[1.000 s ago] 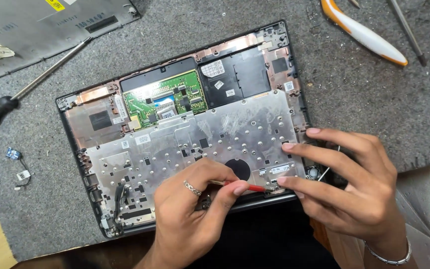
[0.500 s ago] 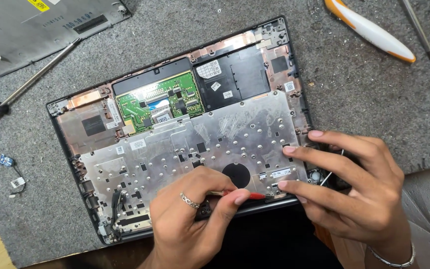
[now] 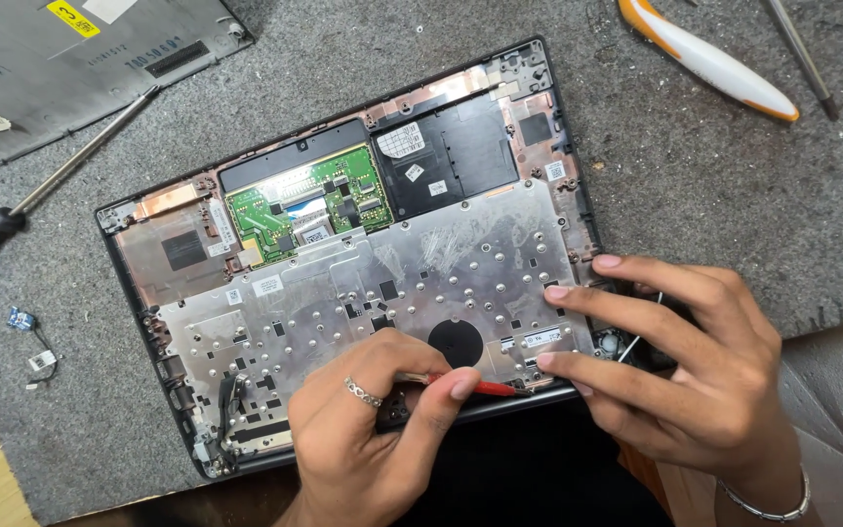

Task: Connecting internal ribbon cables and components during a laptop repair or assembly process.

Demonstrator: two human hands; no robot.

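Change: both hands sit as they did half a second ago; only the view has drifted slightly.
Left hand [image 3: 382, 429]: pinching a thin red tool [image 3: 465, 384], tip at the lower edge of the frame's centre.
Right hand [image 3: 680, 376]: no grasp, fingers spread and pressing flat on the silver keyboard backplate [image 3: 392, 293].
Opened laptop chassis [image 3: 343, 244]: middle of frame, on grey felt mat [image 3: 695, 185].
Handling: backplate looks thin, bendable, sharp-edged; likely best lifted by its rim, clear of the green circuit board [image 3: 304, 205].
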